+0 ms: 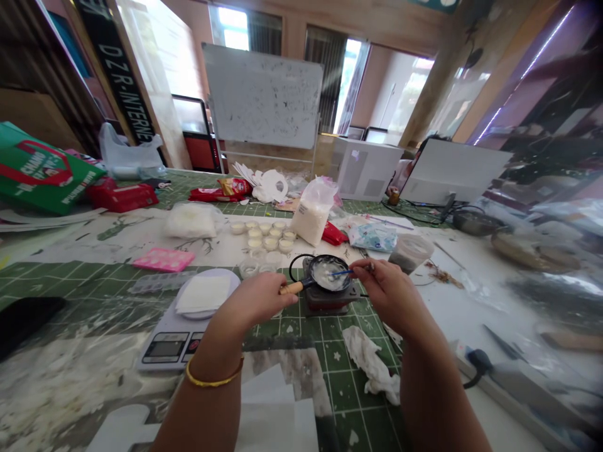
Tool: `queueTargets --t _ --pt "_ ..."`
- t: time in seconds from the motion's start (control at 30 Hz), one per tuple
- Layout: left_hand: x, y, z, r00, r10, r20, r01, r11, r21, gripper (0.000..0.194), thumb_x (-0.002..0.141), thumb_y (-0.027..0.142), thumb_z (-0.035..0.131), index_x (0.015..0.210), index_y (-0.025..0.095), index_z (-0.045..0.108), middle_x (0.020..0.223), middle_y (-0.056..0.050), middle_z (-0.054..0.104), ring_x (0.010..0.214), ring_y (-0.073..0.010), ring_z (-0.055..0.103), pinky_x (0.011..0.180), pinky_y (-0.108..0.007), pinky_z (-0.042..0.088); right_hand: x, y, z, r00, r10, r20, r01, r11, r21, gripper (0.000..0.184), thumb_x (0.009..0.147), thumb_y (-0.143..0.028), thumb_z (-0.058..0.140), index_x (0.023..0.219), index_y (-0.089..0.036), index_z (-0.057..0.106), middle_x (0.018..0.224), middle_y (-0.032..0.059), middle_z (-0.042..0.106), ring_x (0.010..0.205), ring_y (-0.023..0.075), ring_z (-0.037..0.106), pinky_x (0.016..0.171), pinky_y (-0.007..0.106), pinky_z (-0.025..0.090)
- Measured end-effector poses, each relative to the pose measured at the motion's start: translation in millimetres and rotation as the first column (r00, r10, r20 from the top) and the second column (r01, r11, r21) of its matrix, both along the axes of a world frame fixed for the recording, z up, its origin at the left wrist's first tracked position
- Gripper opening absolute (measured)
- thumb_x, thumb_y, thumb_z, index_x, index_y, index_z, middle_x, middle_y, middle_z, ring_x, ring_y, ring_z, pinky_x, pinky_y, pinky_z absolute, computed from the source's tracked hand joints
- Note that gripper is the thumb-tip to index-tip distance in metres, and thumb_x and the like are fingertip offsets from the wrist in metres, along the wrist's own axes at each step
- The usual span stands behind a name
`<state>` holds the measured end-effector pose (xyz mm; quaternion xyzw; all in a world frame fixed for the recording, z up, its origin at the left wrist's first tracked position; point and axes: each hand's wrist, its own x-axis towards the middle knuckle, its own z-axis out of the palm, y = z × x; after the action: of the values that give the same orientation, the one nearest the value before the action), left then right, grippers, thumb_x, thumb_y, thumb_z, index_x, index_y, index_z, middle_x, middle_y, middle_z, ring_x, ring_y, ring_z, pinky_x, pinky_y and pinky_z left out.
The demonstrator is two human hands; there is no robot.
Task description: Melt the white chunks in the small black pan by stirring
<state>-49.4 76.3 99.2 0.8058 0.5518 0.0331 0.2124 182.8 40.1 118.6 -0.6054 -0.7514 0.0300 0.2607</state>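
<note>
My left hand (264, 298) grips the wooden handle (291, 288) of a small black frying pan (325, 257). White, partly lumpy material (326, 276) lies in the pan. Under it is a small dark electric hot plate (327, 306). Between the closed fingers of my right hand (387, 290) is a thin blue stick (341, 273), its tip dipping into the white material. Just behind the pan stand several small clear cups (271, 243) filled with something pale, beside a bag of white granules (311, 216).
A kitchen scale (164, 348) with white sheets stands left, near a pink mold (164, 259). Crumpled tissue (370, 364) lies in front of the hot plate. A power strip (522, 389) and a plastic tub (411, 251) are at right. White paper (277, 424) lies at the front.
</note>
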Motion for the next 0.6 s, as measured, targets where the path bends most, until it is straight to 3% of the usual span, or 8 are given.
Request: queueTargets --t 0.23,0.4,0.53,0.6 --pt "-0.6 1.1 -2.0 1.000 -0.001 0.023 0.001 1.000 -0.004 0.034 0.074 0.049 0.041 0.074 0.019 0.056 0.073 -0.003 0.061 0.064 -0.0167 0.054 0.052 -0.026 0.031 0.5 5.7 -5.3 0.997 -0.071 0.024 0.070 0.997 0.009 0.025 0.086 -0.031 0.039 0.089 -0.022 0.061 0.082 0.0028 0.068 0.083 0.0199 0.057 0.079 0.034 0.033" --pt "-0.2 -1.0 0.8 1.000 0.002 0.023 -0.002 1.000 0.011 0.033 0.074 0.050 0.041 0.073 0.020 0.055 0.074 -0.003 0.061 0.065 -0.0174 0.054 0.053 -0.026 0.031 -3.1 1.6 -3.1 0.999 0.032 -0.005 -0.032 0.999 -0.013 0.025 0.087 -0.033 0.038 0.090 -0.023 0.061 0.085 0.0021 0.067 0.086 0.0182 0.057 0.079 0.031 0.035" --pt "1.4 -0.8 2.1 1.000 0.009 -0.006 -0.009 1.000 -0.021 0.032 0.073 0.050 0.043 0.070 0.020 0.053 0.073 -0.003 0.060 0.064 -0.0175 0.054 0.052 -0.026 0.030 0.2 6.2 -3.4 0.991 -0.121 0.049 0.121 0.993 0.003 0.024 0.086 -0.030 0.039 0.088 -0.021 0.062 0.081 0.0037 0.068 0.084 0.0210 0.057 0.081 0.035 0.034" --pt "1.9 0.1 1.2 1.000 0.010 -0.023 -0.011 0.999 -0.031 0.032 0.072 0.050 0.044 0.069 0.019 0.052 0.073 -0.004 0.060 0.064 -0.0175 0.054 0.051 -0.026 0.030 1.6 6.4 -2.9 0.993 -0.112 0.028 0.112 0.994 0.010 0.024 0.086 -0.030 0.040 0.083 -0.021 0.062 0.080 0.0031 0.067 0.082 0.0198 0.057 0.079 0.034 0.034"
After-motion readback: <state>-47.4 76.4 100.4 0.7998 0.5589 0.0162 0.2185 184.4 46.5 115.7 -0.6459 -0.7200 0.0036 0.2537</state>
